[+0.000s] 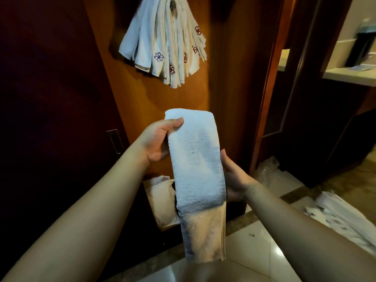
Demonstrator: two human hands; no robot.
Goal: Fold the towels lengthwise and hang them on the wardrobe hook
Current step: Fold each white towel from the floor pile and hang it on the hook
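a dark wooden wardrobe [61, 78] is filling the background, standing on a pale tiled floor [254, 251]. a bundle of folded towels [164, 43] with embroidered flowers is hanging high on the wardrobe door; the hook itself is hidden. in front, both hands are holding a white towel [195, 169] folded into a long narrow strip, upright, its lower end hanging free. the left hand [156, 141] is pinching the upper left edge with its thumb on top. the right hand [234, 178] is gripping the right edge lower down. more towels [341, 216] are lying on the floor at right.
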